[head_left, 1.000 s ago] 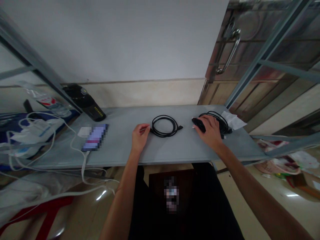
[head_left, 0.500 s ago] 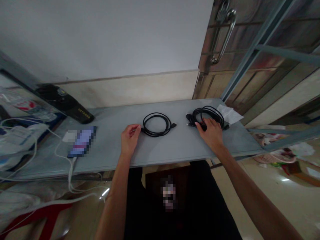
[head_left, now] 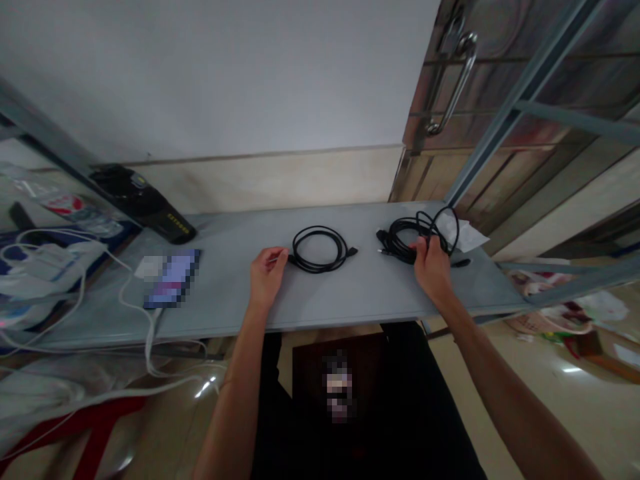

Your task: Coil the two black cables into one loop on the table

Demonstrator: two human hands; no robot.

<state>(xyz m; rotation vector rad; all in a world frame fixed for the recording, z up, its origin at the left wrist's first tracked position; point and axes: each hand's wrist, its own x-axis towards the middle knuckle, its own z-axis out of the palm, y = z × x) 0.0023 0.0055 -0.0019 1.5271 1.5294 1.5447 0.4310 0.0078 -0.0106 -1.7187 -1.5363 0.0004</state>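
A single black cable lies coiled in a ring at the middle of the grey table. My left hand rests at the ring's left side, thumb and fingers pinched on one end of this cable. The cable's other end, with a plug, points right. Farther right is a tangled bundle of black cables, with plugs sticking out on its left. My right hand pinches a strand at the bundle's right part, and a loop of it stands up above the fingers. My right fingertips partly hide the strand.
White paper lies behind the bundle. To the left are a phone with a white cord, a black bottle-like container leaning over, and a power strip with white cords. A metal frame post rises at the right.
My right hand has gone from lying spread over the bundle to pinching a strand, raising a loop at its right. My left hand keeps its pinch. The view has shifted slightly.
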